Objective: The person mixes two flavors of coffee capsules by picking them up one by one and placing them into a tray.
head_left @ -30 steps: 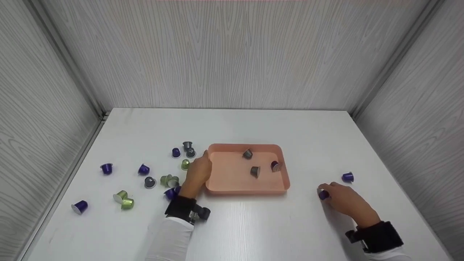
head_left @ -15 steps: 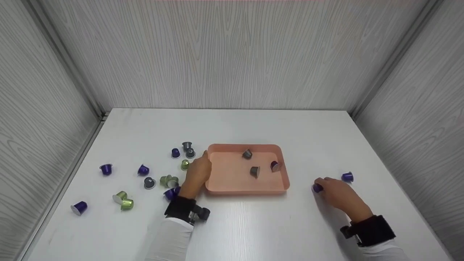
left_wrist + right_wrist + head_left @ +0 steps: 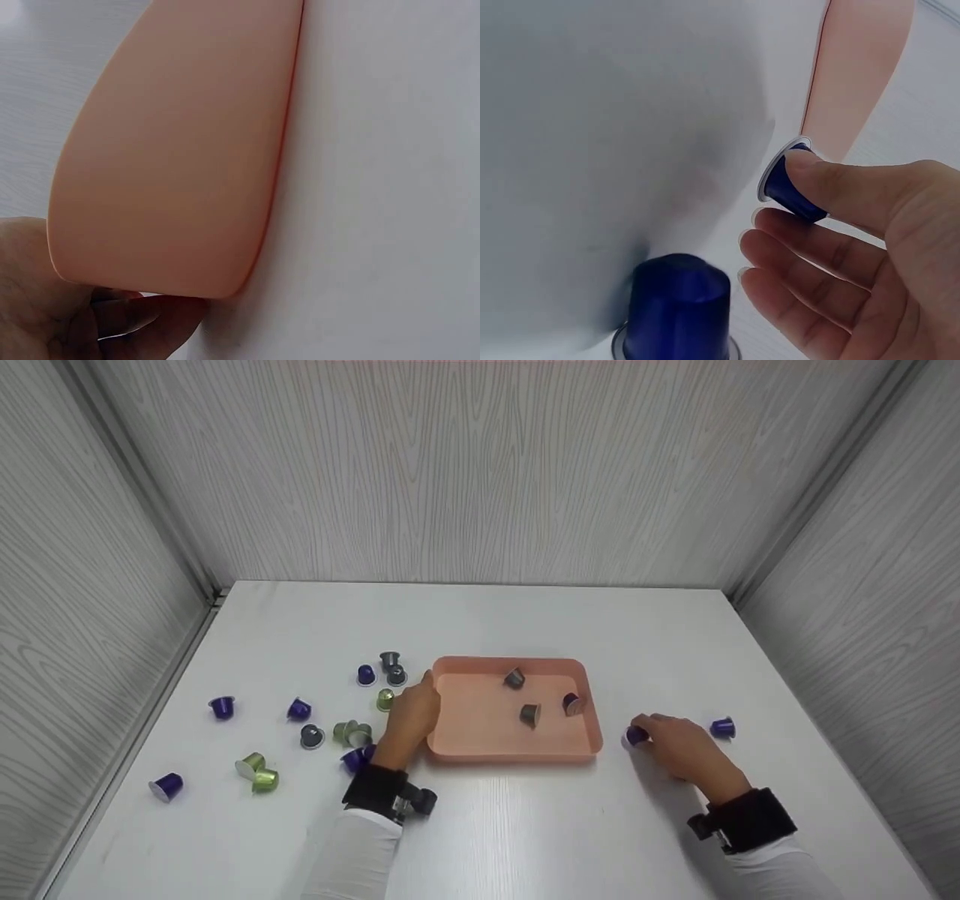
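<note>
My right hand (image 3: 682, 750) pinches a dark purple-blue coffee capsule (image 3: 791, 180) between thumb and forefinger. The other fingers are loosely bent beneath it. This hand is right of a peach-pink tray (image 3: 517, 756), low over the table. Close behind the hand lies another purple capsule (image 3: 723, 727), seen large as a blue capsule (image 3: 679, 307) in the right wrist view. My left hand (image 3: 409, 716) grips the tray's left end, its fingers bent at the end wall in the left wrist view. Inside the tray lie a grey capsule (image 3: 514, 679), another grey capsule (image 3: 530, 715) and a dark purple capsule (image 3: 572, 704).
Left of the tray are scattered several purple, green and grey capsules, among them a green pair (image 3: 259, 772), a grey capsule (image 3: 312, 736) and a purple capsule (image 3: 166, 787). Some lie close to the left wrist. Pale panels (image 3: 480, 472) enclose the white table (image 3: 480, 619).
My right hand has moved left and slightly away from me, towards the tray, bringing the purple capsule along. The left hand and tray have stayed in place.
</note>
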`<state>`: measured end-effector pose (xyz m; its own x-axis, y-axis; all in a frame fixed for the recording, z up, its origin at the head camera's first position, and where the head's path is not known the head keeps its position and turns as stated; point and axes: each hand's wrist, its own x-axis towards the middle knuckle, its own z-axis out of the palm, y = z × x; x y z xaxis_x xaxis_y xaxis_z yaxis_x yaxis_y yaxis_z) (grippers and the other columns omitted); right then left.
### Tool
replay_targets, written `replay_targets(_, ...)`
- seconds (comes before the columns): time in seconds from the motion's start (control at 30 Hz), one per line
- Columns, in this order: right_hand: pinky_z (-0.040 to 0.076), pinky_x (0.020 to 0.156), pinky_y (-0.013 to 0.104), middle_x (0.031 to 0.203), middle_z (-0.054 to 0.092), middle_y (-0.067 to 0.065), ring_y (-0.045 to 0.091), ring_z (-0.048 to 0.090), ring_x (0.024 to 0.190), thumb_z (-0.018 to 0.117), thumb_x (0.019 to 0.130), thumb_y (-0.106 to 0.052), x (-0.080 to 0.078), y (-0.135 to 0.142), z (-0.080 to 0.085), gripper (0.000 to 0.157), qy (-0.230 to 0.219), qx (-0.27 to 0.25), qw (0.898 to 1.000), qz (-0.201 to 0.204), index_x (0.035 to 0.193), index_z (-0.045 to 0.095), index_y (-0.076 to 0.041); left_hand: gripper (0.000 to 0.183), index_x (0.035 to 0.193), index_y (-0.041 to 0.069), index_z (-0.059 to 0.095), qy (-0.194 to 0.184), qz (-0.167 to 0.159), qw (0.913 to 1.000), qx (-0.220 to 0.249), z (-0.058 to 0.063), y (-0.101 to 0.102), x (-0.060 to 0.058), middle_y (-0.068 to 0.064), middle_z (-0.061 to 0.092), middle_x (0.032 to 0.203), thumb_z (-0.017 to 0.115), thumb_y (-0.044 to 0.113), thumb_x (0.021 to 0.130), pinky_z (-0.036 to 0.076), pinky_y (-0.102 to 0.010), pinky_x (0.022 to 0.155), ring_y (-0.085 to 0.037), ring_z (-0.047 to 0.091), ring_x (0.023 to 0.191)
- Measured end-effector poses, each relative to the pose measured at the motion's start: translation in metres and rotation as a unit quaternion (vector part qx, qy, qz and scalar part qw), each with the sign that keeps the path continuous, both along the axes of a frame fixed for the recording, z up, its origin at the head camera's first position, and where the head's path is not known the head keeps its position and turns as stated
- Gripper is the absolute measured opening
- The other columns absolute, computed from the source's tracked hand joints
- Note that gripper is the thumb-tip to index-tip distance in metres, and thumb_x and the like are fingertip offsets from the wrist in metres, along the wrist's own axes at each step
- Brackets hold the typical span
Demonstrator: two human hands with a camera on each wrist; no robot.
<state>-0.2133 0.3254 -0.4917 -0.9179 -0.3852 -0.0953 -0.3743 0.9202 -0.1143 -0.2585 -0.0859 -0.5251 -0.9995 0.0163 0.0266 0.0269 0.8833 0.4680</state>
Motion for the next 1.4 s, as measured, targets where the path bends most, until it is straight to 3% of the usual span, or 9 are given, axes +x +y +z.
replay_targets(0.23, 0.053, 0.08, 0.049, 0.094, 0.068, 0.009, 0.032, 0.066, 0.086, 0.069, 0.091, -0.013, -0.003, -0.009, 0.001, 0.023, 0.033, -0.02, 0.999, 0.019, 0.112, 0.065, -0.004, 0.039, 0.135, -0.01, 0.048, 0.056, -0.009, 0.9983, -0.012, -0.003, 0.0, 0.003, -0.025, 0.065, 0.078, 0.045, 0.006, 0.099, 0.054, -0.05, 0.059, -0.041, 0.067, 0.071)
replay_targets(0.47, 0.054, 0.076, 0.047, 0.094, 0.068, 0.009, 0.031, 0.067, 0.084, 0.071, 0.09, -0.015, -0.008, -0.02, 0.005, 0.025, 0.058, -0.027, 0.997, 0.034, 0.112, 0.066, -0.004, 0.043, 0.14, -0.007, 0.045, 0.028, 0.007, 0.9995, 0.012, -0.003, -0.002, 0.003, -0.028, 0.066, 0.086, 0.043, 0.009, 0.1, 0.054, -0.052, 0.065, -0.043, 0.067, 0.077)
replay_targets(0.9, 0.055, 0.071, 0.043, 0.091, 0.068, 0.005, 0.025, 0.066, 0.079, 0.073, 0.088, -0.013, -0.013, -0.042, 0.01, 0.022, 0.112, -0.059, 0.989, 0.073, 0.109, 0.067, -0.008, 0.042, 0.138, -0.008, 0.046, 0.034, -0.004, 0.9994, -0.005, -0.005, -0.001, 0.002, -0.025, 0.066, 0.083, 0.042, 0.007, 0.099, 0.054, -0.052, 0.063, -0.041, 0.067, 0.076)
replay_targets(1.17, 0.053, 0.064, 0.041, 0.083, 0.066, 0.004, 0.022, 0.063, 0.069, 0.073, 0.088, -0.013, -0.018, -0.048, 0.006, 0.016, 0.148, -0.076, 0.981, 0.096, 0.1, 0.064, -0.009, 0.041, 0.139, -0.007, 0.046, 0.028, -0.003, 0.9995, 0.014, -0.002, -0.001, 0.003, -0.024, 0.066, 0.081, 0.042, 0.008, 0.101, 0.052, -0.049, 0.058, -0.038, 0.066, 0.069)
replay_targets(1.4, 0.055, 0.067, 0.043, 0.088, 0.07, 0.008, 0.027, 0.067, 0.073, 0.072, 0.089, -0.016, -0.019, -0.057, 0.007, 0.024, 0.142, -0.08, 0.981, 0.104, 0.11, 0.064, -0.006, 0.042, 0.14, -0.007, 0.045, 0.024, -0.002, 0.9997, 0.009, 0.001, -0.001, 0.003, -0.025, 0.067, 0.088, 0.042, 0.009, 0.101, 0.053, -0.049, 0.062, -0.039, 0.067, 0.075)
